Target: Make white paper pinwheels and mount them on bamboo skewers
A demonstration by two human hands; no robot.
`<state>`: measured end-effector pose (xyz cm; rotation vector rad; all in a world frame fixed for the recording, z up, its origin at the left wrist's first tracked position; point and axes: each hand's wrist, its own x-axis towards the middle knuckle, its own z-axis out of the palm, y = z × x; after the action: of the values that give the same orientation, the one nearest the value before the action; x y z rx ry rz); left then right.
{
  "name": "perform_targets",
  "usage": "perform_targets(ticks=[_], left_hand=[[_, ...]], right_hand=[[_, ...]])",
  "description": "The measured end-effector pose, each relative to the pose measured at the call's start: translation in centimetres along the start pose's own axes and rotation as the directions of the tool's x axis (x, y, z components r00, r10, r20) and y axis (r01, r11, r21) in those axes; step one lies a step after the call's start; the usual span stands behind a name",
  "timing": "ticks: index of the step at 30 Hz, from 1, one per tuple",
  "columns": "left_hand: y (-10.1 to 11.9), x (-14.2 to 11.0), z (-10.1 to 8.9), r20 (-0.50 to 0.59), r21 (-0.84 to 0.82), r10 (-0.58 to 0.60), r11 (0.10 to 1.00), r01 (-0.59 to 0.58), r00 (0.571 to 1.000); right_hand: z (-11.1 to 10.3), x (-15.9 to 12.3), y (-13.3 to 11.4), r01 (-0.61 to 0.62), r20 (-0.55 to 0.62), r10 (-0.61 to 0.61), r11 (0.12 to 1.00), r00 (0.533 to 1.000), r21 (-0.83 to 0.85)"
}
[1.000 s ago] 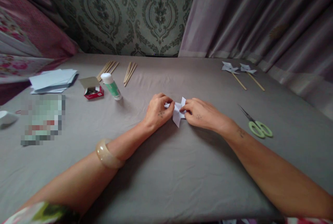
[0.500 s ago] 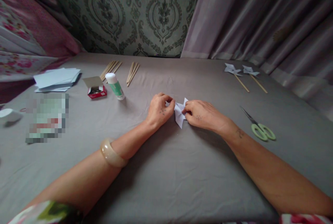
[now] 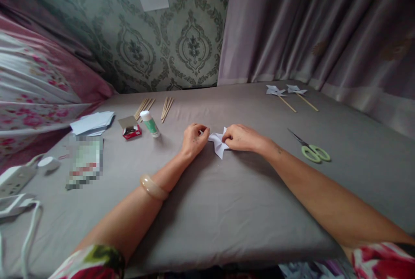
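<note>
A white paper pinwheel (image 3: 219, 145) lies over the grey cloth between my two hands, its pointed blades spread. My left hand (image 3: 194, 141) is closed in a pinch at the pinwheel's left tip; a pale bangle (image 3: 153, 188) circles that forearm. From the other side my right hand (image 3: 242, 137) pinches the paper near the centre, fingers curled down and partly hiding the right blades. Whether a small fastener is under the fingertips cannot be seen.
Scissors (image 3: 309, 148) with green handles lie at right; two finished pinwheels on sticks (image 3: 282, 97) lie behind. Leftward are a glue stick (image 3: 150, 124), a red box of small metal pieces (image 3: 131, 132), wooden sticks (image 3: 167, 109), paper sheets (image 3: 93, 123) and a power strip (image 3: 16, 179).
The camera view has tilted up and turned left, bringing the power strip and a paper on the wall into sight. My left fingers sit slightly farther from the pinwheel's centre.
</note>
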<state>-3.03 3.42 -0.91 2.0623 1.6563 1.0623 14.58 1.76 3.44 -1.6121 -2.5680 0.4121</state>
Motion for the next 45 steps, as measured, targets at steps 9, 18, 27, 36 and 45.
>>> perform_targets(ticks=[9, 18, 27, 36, 45], left_hand=[[-0.2, -0.1, 0.1, 0.008, -0.002, 0.026, 1.0, -0.026, 1.0], [-0.1, -0.3, 0.0, 0.027, -0.005, 0.026, 1.0, -0.026, 0.999], [-0.3, -0.3, 0.1, -0.001, 0.014, -0.029, 0.999, 0.029, 1.0], [-0.7, -0.9, 1.0, -0.161, 0.034, 0.031, 0.999, -0.026, 0.987], [0.4, -4.2, -3.3, -0.217, 0.023, 0.215, 0.976, -0.215, 0.952]], right_hand=[[2.1, -1.7, 3.3, -0.027, -0.292, 0.131, 0.942, 0.947, 0.335], [2.7, -3.8, 2.7, -0.044, -0.452, 0.234, 0.919, 0.861, 0.393], [3.7, -3.6, 2.4, -0.032, -0.52, 0.242, 0.924, 0.819, 0.38], [5.3, -2.8, 4.4, -0.057, -0.64, 0.375, 0.886, 0.671, 0.46], [7.9, -1.0, 8.3, -0.077, -0.513, 0.586, 0.702, 0.627, 0.708]])
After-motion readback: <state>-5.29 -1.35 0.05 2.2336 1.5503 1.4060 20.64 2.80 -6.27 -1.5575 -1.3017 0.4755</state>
